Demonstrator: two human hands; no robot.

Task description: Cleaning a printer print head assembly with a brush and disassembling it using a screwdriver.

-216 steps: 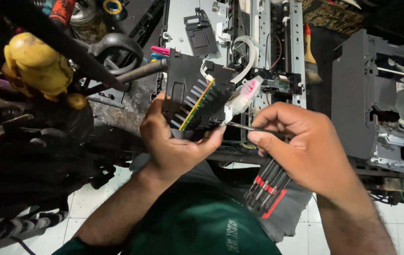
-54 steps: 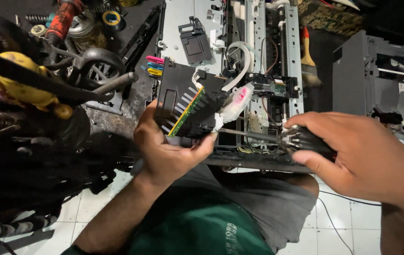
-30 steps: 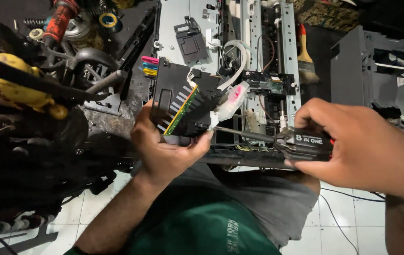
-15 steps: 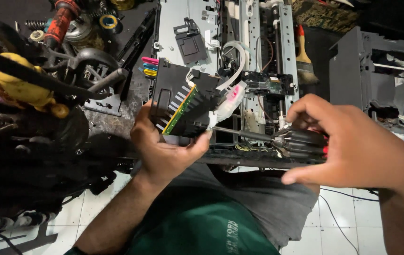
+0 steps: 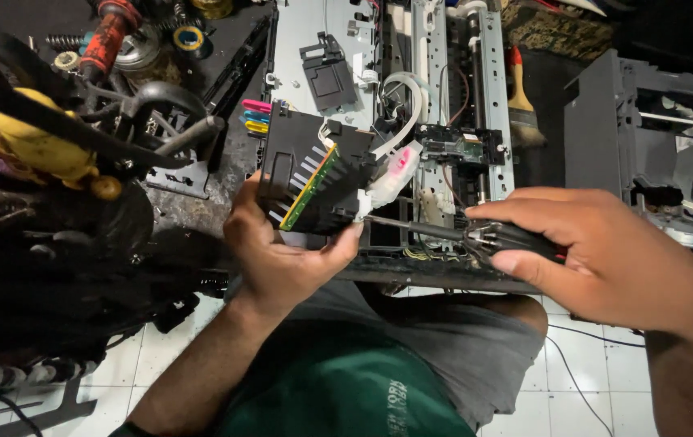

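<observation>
While my left hand [image 5: 282, 259] grips the black carriage [image 5: 310, 182], my right hand [image 5: 605, 259], fingers clenched, has drawn the screwdriver [image 5: 444, 232] back, tip still engaged.

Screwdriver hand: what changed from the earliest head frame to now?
The right hand has slid back from a fingertip pinch near the tip to a full grip on the screwdriver handle, shaft now lying nearly level with its tip at the black carriage block. The left hand still holds that block the same way, and the open printer chassis behind has not moved.
</observation>
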